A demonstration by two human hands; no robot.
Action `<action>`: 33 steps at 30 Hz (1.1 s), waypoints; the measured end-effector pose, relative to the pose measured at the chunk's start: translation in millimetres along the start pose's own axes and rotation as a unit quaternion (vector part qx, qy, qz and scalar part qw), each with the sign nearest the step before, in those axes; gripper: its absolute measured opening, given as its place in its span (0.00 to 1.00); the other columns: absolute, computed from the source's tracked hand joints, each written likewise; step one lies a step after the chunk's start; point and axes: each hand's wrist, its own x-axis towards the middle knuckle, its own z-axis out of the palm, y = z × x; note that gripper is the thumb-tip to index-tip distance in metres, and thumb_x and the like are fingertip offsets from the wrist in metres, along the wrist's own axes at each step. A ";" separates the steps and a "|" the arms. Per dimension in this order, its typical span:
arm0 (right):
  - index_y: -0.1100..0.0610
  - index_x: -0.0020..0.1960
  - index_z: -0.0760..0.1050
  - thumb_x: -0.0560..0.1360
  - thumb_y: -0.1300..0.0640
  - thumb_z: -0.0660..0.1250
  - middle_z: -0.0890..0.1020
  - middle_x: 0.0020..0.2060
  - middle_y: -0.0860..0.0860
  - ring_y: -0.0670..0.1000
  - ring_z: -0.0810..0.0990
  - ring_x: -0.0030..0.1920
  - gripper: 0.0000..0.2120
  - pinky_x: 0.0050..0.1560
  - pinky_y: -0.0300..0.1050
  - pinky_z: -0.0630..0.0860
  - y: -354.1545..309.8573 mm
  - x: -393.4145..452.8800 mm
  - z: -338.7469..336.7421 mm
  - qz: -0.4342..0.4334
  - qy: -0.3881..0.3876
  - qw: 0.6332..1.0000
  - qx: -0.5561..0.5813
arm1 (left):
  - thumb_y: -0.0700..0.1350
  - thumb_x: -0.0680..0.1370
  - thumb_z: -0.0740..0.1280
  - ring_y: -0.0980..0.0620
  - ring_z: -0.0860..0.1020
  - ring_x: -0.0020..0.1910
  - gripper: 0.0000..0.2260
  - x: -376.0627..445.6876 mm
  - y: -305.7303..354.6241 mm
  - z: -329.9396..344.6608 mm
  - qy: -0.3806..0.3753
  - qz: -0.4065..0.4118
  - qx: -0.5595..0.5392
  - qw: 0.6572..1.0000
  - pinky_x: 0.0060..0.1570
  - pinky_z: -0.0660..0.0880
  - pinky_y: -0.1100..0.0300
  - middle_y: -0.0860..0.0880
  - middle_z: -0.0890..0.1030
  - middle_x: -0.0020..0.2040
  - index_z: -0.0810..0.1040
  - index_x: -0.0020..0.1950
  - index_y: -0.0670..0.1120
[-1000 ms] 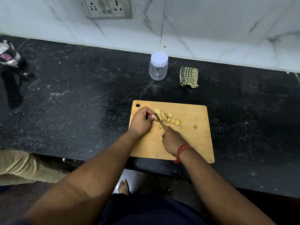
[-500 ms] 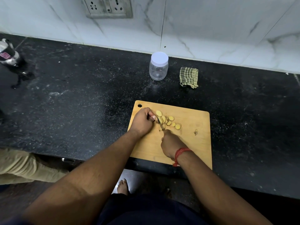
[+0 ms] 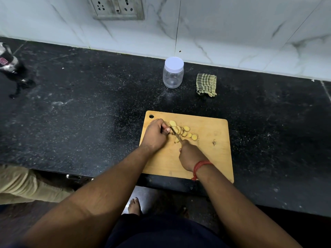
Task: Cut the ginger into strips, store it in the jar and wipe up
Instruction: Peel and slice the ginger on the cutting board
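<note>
A wooden cutting board [image 3: 211, 158] lies at the front edge of the black counter. Several yellow ginger slices [image 3: 186, 130] lie in a loose pile on its upper left part. My left hand [image 3: 155, 136] is curled at the left of the pile, fingers closed on a piece of ginger that is mostly hidden. My right hand [image 3: 190, 155] grips a knife [image 3: 176, 134], whose blade points up-left into the slices beside my left thumb. A clear plastic jar [image 3: 173, 73] with a white lid on stands behind the board. A checked cloth [image 3: 206, 84] lies folded to its right.
The black stone counter [image 3: 80, 113] stretches left and right of the board. A metal vessel [image 3: 8, 63] stands at the far left. A marble wall with a socket plate [image 3: 117, 8] runs behind. Another person's beige-clothed leg [image 3: 19, 185] is at the lower left, below the counter edge.
The knife blade has shifted slightly left along the ginger toward my left fingers. Both hands stay at the pile; the view has drifted a little.
</note>
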 end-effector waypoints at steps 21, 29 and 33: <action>0.60 0.69 0.67 0.84 0.59 0.54 0.78 0.54 0.56 0.53 0.75 0.46 0.15 0.39 0.43 0.67 12.8 -10.7 -1.2 0.002 -0.023 0.999 0.036 | 0.39 0.78 0.70 0.50 0.73 0.46 0.13 -1.3 -1.9 -2.1 -0.001 0.021 0.016 1.000 0.44 0.66 0.57 0.51 0.75 0.43 0.70 0.39 0.51; 0.58 0.67 0.67 0.85 0.55 0.54 0.75 0.47 0.52 0.52 0.74 0.43 0.13 0.34 0.43 0.65 17.7 -17.6 -3.2 -0.005 0.011 0.998 0.067 | 0.40 0.79 0.69 0.49 0.74 0.51 0.06 -3.2 -5.3 0.4 0.008 0.067 0.048 0.997 0.52 0.72 0.52 0.52 0.78 0.47 0.76 0.47 0.51; 0.58 0.68 0.67 0.85 0.54 0.55 0.75 0.46 0.53 0.51 0.73 0.40 0.14 0.30 0.40 0.63 16.4 -11.9 -6.7 0.001 0.008 0.996 0.094 | 0.42 0.81 0.67 0.48 0.73 0.54 0.07 -5.1 -9.7 0.0 -0.011 0.123 0.104 0.987 0.58 0.70 0.51 0.51 0.81 0.51 0.81 0.57 0.49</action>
